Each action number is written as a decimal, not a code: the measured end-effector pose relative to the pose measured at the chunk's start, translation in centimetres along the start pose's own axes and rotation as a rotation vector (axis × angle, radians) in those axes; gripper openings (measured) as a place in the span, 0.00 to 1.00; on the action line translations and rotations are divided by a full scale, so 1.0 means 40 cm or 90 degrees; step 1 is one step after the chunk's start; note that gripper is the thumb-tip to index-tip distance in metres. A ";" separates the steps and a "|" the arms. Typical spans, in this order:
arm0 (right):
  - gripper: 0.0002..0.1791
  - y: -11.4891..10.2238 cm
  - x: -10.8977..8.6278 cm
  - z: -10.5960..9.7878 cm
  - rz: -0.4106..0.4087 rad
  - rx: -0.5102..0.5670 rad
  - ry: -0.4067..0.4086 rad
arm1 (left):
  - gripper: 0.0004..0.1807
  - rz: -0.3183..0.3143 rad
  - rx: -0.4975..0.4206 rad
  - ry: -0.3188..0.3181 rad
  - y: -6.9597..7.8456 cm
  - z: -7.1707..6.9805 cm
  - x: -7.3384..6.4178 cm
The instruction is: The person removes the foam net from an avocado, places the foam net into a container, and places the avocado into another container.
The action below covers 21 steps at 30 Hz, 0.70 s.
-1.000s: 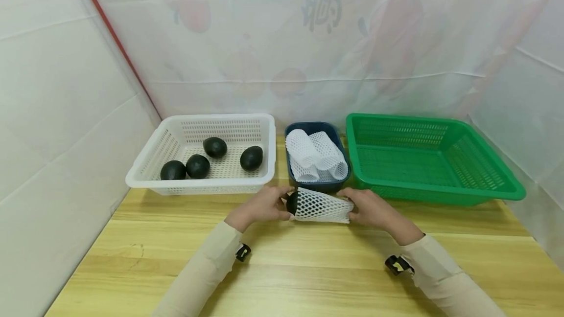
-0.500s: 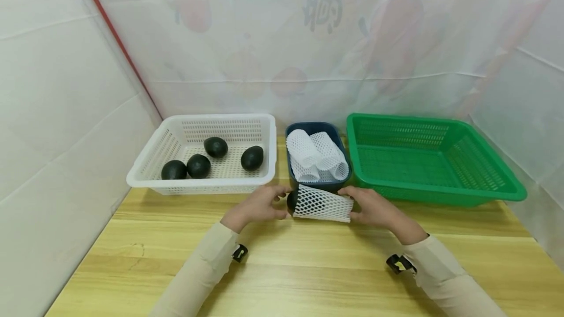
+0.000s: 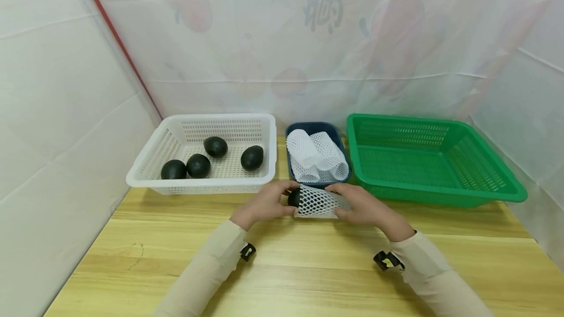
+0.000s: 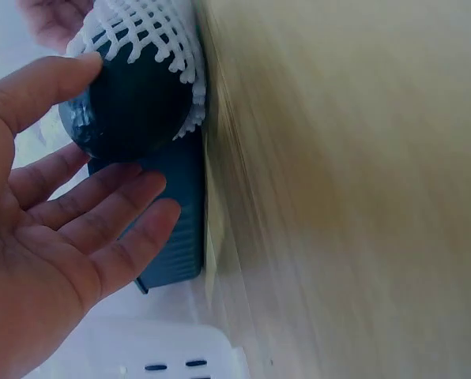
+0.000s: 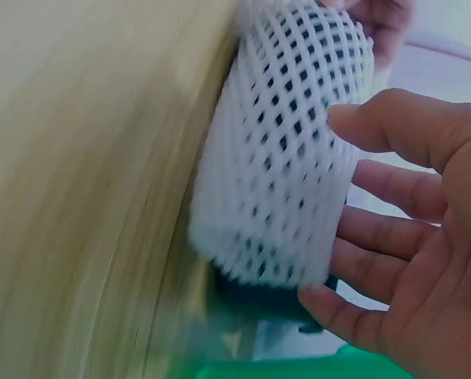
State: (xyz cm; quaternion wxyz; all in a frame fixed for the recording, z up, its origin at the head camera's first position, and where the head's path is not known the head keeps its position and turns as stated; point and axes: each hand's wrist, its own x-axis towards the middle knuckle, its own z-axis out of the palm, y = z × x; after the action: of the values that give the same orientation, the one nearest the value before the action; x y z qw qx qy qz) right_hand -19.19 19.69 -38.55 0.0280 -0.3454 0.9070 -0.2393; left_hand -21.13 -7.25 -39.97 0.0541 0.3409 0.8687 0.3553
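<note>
A dark avocado (image 4: 133,106) lies partly inside a white foam net sleeve (image 5: 279,150), low over the table in front of the blue bin. Its bare end points left. My left hand (image 3: 268,203) holds that end, the thumb at the edge of the net and the fingers on the opposite side. My right hand (image 3: 363,205) grips the sleeve from the right, thumb on one side and fingers on the other. In the right wrist view, dark skin shows through the mesh at the far end, while the near end hangs loose and hollow.
A white basket (image 3: 200,183) with several avocados (image 3: 215,147) stands at the left. Behind the hands, a small blue bin (image 3: 320,186) holds several net sleeves (image 3: 304,148). A green basket (image 3: 434,163) stands right on the wooden table (image 3: 304,268). White sheeting (image 3: 282,38) closes off the back.
My right hand has shifted left along the sleeve toward the avocado. My left hand opened slightly away from the bare end, then came back onto it.
</note>
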 end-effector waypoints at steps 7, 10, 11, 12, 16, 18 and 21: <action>0.19 -0.020 0.034 0.028 -0.014 -0.029 0.004 | 0.30 -0.017 0.028 0.012 0.011 0.016 0.022; 0.17 -0.026 0.041 0.035 -0.013 -0.039 0.017 | 0.29 -0.026 0.035 0.016 0.013 0.020 0.024; 0.16 -0.027 0.042 0.037 -0.012 -0.041 0.023 | 0.29 -0.030 0.034 0.017 0.014 0.021 0.025; 0.16 -0.028 0.042 0.039 -0.012 -0.042 0.028 | 0.29 -0.031 0.032 0.017 0.014 0.022 0.024; 0.16 -0.032 0.044 0.041 -0.015 -0.039 0.040 | 0.28 -0.027 0.031 0.021 0.013 0.025 0.024; 0.16 -0.034 0.044 0.040 -0.015 -0.040 0.045 | 0.28 -0.020 0.034 0.024 0.012 0.025 0.023; 0.15 -0.036 0.044 0.036 -0.017 -0.038 0.048 | 0.27 -0.006 0.036 0.027 0.011 0.024 0.020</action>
State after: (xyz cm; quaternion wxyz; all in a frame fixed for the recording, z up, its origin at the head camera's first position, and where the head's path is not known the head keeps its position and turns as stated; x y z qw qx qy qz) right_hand -19.32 17.04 -38.96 -0.0197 -0.3490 0.9095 -0.2251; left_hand -21.17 -5.95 -40.26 0.0278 0.3307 0.8808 0.3378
